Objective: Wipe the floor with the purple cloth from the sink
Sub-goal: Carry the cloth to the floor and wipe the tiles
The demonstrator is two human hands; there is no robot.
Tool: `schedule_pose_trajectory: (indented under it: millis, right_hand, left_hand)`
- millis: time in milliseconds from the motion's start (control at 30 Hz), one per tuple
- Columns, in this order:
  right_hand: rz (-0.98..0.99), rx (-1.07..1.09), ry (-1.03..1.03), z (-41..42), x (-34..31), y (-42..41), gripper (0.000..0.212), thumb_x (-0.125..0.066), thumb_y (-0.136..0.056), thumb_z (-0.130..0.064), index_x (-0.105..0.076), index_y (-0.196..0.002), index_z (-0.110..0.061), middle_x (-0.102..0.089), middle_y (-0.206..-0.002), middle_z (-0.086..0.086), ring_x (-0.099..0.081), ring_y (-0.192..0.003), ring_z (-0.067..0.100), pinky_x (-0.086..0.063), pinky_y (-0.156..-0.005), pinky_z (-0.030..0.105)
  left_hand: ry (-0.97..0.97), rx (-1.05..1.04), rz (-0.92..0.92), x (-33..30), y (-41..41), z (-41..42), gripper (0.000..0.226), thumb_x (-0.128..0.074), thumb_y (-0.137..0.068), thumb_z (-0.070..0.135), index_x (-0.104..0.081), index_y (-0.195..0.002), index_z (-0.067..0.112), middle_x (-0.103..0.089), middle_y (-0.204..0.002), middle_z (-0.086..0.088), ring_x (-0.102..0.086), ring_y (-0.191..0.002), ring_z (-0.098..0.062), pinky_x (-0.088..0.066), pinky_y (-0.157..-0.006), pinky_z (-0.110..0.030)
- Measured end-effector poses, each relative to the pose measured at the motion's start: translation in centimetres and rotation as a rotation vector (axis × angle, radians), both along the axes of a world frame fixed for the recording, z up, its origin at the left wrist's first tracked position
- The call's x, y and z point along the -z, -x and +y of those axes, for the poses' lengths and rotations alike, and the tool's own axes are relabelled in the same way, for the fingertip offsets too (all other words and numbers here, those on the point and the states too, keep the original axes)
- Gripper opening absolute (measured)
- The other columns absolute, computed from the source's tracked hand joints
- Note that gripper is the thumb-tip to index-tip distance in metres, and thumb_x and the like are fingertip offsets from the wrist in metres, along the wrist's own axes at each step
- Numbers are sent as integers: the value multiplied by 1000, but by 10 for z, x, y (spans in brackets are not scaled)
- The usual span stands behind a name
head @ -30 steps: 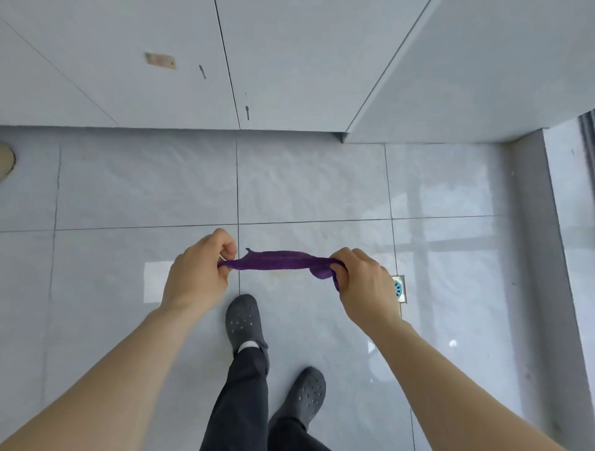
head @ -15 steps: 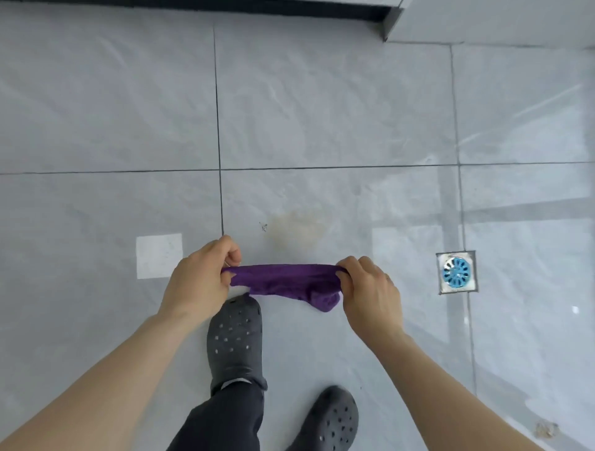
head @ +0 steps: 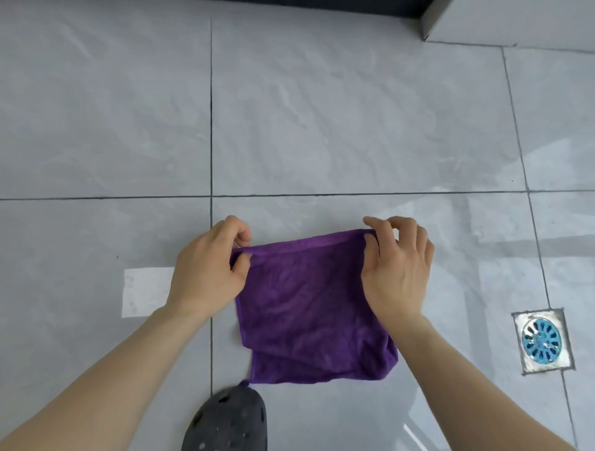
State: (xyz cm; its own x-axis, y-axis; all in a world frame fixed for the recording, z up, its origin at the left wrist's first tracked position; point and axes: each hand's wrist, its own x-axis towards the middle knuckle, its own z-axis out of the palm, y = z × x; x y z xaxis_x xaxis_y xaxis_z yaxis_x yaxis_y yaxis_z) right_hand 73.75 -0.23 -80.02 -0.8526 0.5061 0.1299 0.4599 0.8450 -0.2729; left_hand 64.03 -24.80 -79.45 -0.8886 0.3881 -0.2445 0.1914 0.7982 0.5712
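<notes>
Half a second ago the cloth was a narrow bunched band stretched between the hands; now it hangs open as a wide purple sheet in the centre of the frame, and the view has dropped closer to the floor. The left hand pinches the upper left corner between thumb and fingers, and the right hand pinches the upper right corner, the other fingers loose. Holding it by the two top corners probably serves to spread it flat before laying it down. Its lower edge is doubled over near the bottom; whether it touches the tiles I cannot tell. A dark shoe sits just below the cloth's lower left corner, at the bottom of the frame. A drain lies at the lower right, well apart from the cloth, and a pale patch at mid left. The tiles above the hands, across the upper half of the frame, are bare and give room for wiping; a dark strip and wall corner close the top edge
</notes>
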Motion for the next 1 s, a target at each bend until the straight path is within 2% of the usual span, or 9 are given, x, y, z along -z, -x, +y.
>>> schedule_pose_trajectory:
  millis: [100,167,233,300,567,767,900,1000]
  right_hand:
    - [-27,-54,75,-19,-4,8,51,-59,-98,-37,-48,-145,-20,-47,-146,15,-41,-138,34,-31,-114,54]
    - [-169,-261,141,-54,0,0,70,-49,-96,-62,-33,-155,-28,-28,-163,17,-16,-154,36,-15,-121,63]
    - [-343,-447,135,-86,12,-13,78,-39,-91,-78,-20,-157,-41,-10,-169,14,2,-156,36,-7,-118,72]
    - [-412,-484,84,-97,26,-16,77,-35,-89,-81,-18,-156,-48,-6,-170,10,5,-155,38,-7,-114,77]
    - [-441,-454,71,-85,32,7,62,-32,-100,-64,-14,-156,-46,-2,-171,2,4,-156,31,-8,-118,71]
    - [-356,-406,45,-57,41,89,58,-25,-106,-51,-10,-159,-35,-3,-171,2,4,-157,28,-6,-123,61]
    - [-293,-372,4,-43,49,124,55,-26,-108,-44,-16,-160,-28,-10,-170,2,-2,-157,27,-8,-124,56]
    - [-205,-355,46,-40,53,127,51,-32,-108,-38,-27,-157,-25,-19,-169,1,-8,-157,25,-11,-125,53]
  left_hand:
    - [63,88,155,11,6,-3,34,-65,-87,30,-55,-119,23,-61,-122,5,-58,-114,-24,-36,-102,-33]
    - [135,142,231,21,5,-9,51,-59,-91,38,-51,-138,21,-51,-148,-1,-46,-139,-25,-24,-122,-40]
    - [238,176,256,30,0,-16,60,-46,-98,42,-38,-153,20,-35,-164,-5,-29,-154,-26,-12,-129,-48]
    - [319,181,238,42,-1,-22,64,-33,-102,45,-27,-159,20,-24,-169,-7,-17,-159,-26,-9,-129,-51]
    - [404,172,224,53,-1,-22,72,-28,-100,46,-13,-162,13,-15,-171,-5,-10,-160,-24,-12,-129,-53]
    - [417,169,205,52,0,-20,73,-27,-99,46,-12,-162,12,-14,-172,-6,-9,-160,-24,-8,-130,-51]
    - [402,168,203,55,1,-21,73,-27,-100,48,-12,-162,13,-14,-171,-5,-8,-160,-23,-11,-129,-53]
    - [392,167,198,56,1,-22,73,-29,-99,48,-13,-162,13,-16,-171,-5,-9,-160,-23,-11,-129,-53]
